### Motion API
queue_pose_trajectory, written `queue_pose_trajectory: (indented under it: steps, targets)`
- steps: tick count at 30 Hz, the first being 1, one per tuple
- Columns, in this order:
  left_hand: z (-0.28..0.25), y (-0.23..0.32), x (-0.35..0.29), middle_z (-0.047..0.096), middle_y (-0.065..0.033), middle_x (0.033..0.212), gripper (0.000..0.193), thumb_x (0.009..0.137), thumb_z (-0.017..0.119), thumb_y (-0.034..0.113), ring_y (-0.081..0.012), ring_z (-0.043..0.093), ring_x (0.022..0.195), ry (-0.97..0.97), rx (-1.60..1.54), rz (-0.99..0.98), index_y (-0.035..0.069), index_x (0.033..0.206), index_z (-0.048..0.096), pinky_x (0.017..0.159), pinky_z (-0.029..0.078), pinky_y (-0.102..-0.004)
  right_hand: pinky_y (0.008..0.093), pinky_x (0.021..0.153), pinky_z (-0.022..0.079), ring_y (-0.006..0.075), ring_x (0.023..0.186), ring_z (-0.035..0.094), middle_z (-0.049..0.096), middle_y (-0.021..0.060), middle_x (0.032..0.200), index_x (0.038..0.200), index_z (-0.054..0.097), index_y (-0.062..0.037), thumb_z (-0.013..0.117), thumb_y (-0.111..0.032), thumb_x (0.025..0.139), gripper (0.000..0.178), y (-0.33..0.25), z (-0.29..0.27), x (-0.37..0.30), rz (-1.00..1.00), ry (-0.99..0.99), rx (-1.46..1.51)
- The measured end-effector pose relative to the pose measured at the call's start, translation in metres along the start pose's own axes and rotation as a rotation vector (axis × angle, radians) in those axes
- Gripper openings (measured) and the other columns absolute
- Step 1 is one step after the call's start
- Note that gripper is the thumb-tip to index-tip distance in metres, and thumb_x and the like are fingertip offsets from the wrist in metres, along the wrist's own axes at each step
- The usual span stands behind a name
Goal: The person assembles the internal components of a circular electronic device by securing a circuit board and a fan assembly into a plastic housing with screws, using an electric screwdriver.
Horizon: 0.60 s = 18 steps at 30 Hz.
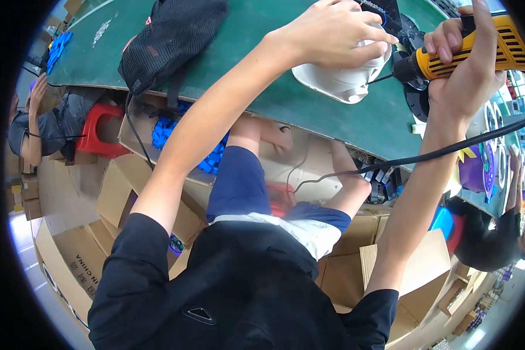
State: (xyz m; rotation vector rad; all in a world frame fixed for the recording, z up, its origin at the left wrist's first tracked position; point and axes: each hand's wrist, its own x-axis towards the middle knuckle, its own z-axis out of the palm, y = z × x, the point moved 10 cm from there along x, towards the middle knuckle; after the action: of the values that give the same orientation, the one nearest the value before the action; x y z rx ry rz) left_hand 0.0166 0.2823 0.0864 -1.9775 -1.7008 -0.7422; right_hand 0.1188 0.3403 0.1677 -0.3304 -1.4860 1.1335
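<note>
In the head view, my left hand (339, 39) clasps the white housing (341, 80) on the green table (93, 64). To its right, my right hand (471, 81) grips the yellow driver (510, 46), whose bit (381, 79) points left at the housing, contact unclear.

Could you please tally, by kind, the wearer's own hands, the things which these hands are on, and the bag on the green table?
Bare hands: 2 (left hand, right hand)
Yellow-and-black power tool: 1
White, rounded, plastic-looking shell: 1
Black mesh bag: 1
Total: 5
</note>
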Motion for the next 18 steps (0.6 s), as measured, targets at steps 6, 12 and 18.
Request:
queue_pose_trajectory:
  steps: [6,12,18]
  targets:
    - [0.006,-0.004,0.001,0.063,-0.0138,0.107,0.037,0.096,0.047,0.029,-0.0325,0.061,0.097,-0.081,-0.083,-0.030,0.010,0.121,0.068,0.091,0.046,-0.0447,0.0181,0.037,0.039,0.0041,0.037,0.039,0.041,-0.0053,0.052,0.088,0.053,-0.0084,0.070,-0.038,0.091,0.034,0.002,0.000,-0.001,-0.002,0.014,0.035]
    - [0.008,0.002,0.005,0.063,-0.0133,0.107,0.038,0.095,0.048,0.027,-0.0314,0.061,0.097,-0.133,-0.031,0.002,0.010,0.122,0.068,0.090,0.046,-0.0443,0.0216,0.042,0.039,0.0069,0.041,0.042,0.044,-0.0014,0.055,0.092,0.056,-0.0034,0.071,-0.034,0.091,0.034,0.011,-0.007,0.010,-0.027,-0.115,0.158]
    - [0.013,-0.005,-0.005,0.063,-0.0108,0.119,0.037,0.098,0.047,0.034,-0.0305,0.058,0.111,-0.079,-0.035,-0.060,0.017,0.124,0.068,0.100,0.042,-0.0452,0.0187,0.036,0.039,0.0043,0.037,0.040,0.040,-0.0052,0.052,0.090,0.053,-0.0079,0.069,-0.039,0.092,0.035,-0.002,-0.001,-0.003,-0.028,0.007,-0.005]
